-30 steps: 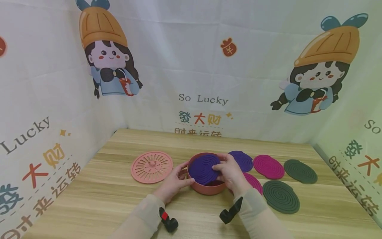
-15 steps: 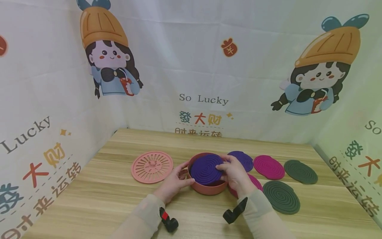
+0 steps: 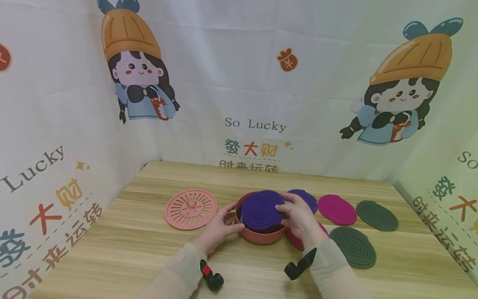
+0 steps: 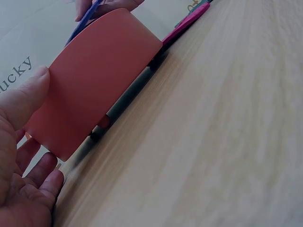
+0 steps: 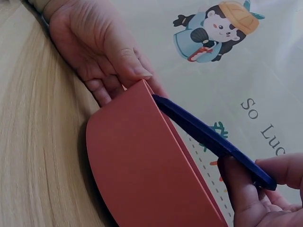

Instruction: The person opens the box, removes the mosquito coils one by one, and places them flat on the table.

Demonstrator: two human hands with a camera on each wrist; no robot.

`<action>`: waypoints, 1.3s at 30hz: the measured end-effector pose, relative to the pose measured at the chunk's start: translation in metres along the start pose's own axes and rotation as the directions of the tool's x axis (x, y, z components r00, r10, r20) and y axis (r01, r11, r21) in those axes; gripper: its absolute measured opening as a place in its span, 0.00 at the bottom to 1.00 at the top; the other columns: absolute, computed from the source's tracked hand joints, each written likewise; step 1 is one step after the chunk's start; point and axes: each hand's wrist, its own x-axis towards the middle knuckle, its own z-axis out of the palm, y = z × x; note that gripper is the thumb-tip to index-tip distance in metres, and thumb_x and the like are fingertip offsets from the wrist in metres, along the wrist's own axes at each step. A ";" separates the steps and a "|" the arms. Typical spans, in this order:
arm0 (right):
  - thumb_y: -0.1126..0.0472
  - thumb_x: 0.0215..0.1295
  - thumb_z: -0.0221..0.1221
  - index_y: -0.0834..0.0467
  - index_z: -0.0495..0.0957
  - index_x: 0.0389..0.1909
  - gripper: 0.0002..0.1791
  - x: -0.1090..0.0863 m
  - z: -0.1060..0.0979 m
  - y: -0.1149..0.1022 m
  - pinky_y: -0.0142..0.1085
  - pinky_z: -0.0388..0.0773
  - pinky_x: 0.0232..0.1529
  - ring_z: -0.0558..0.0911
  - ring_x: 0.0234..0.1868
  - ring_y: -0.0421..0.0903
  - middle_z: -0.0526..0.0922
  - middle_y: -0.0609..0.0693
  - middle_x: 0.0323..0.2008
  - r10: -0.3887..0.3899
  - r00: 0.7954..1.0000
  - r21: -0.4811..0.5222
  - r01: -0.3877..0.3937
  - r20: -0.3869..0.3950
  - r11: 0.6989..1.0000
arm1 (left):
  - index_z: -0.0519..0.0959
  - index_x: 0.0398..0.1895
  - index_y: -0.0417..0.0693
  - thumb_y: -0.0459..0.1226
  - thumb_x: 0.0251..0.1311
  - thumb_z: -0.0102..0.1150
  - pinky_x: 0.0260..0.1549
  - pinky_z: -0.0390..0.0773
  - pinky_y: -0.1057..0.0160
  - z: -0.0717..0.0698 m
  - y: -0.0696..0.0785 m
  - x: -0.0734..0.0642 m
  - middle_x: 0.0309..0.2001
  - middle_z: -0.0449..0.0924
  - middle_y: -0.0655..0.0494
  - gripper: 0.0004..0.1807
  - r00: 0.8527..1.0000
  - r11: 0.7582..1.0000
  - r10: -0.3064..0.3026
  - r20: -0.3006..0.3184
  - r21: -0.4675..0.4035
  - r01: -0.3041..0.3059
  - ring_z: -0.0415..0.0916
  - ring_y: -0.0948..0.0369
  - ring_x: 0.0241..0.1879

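A purple mosquito coil (image 3: pixel 262 210) is pinched at its right edge by my right hand (image 3: pixel 301 216), thumb on one face and fingers on the other. The coil slants up out of a round salmon-red tin (image 3: pixel 261 238); in the right wrist view the far edge of the coil (image 5: pixel 208 132) is at the tin's rim. My left hand (image 3: pixel 218 229) holds the tin's left side, its thumb (image 4: pixel 33 92) on the wall and the other fingers curled lower around it. Most of the tin's inside is hidden under the coil.
To the left lies a pink slotted round lid (image 3: pixel 184 207) with a small knob. Right of the tin lie another purple coil (image 3: pixel 308 200), a pink coil (image 3: pixel 337 209), a second, partly covered pink coil (image 3: pixel 296 239), and green coils (image 3: pixel 352 248), (image 3: pixel 377 215) on the wooden table (image 3: pixel 123 249).
My right hand has moved slightly right and raised the right side of the purple coil, bringing it further out of the tin. The left hand and the tin stay in place.
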 end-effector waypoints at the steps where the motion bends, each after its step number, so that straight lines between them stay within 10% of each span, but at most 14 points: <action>1: 0.78 0.59 0.52 0.69 0.56 0.66 0.32 -0.001 -0.001 -0.001 0.31 0.81 0.26 0.81 0.28 0.39 0.79 0.50 0.39 -0.002 1.000 0.015 0.002 0.006 1.000 | 0.55 0.74 0.45 0.32 0.57 0.66 0.59 0.71 0.56 0.000 0.000 0.000 0.68 0.61 0.39 0.43 1.000 1.000 -0.001 0.001 -0.001 0.001 0.60 0.45 0.67; 39: 0.75 0.69 0.46 0.55 0.62 0.57 0.20 -0.032 -0.094 -0.023 0.30 0.82 0.35 0.84 0.33 0.38 0.83 0.44 0.36 -0.002 0.998 0.187 -0.008 0.055 0.982 | 0.55 0.74 0.44 0.31 0.58 0.65 0.61 0.69 0.55 0.001 0.001 -0.001 0.69 0.59 0.37 0.42 1.000 1.000 -0.006 -0.010 0.007 0.006 0.57 0.43 0.69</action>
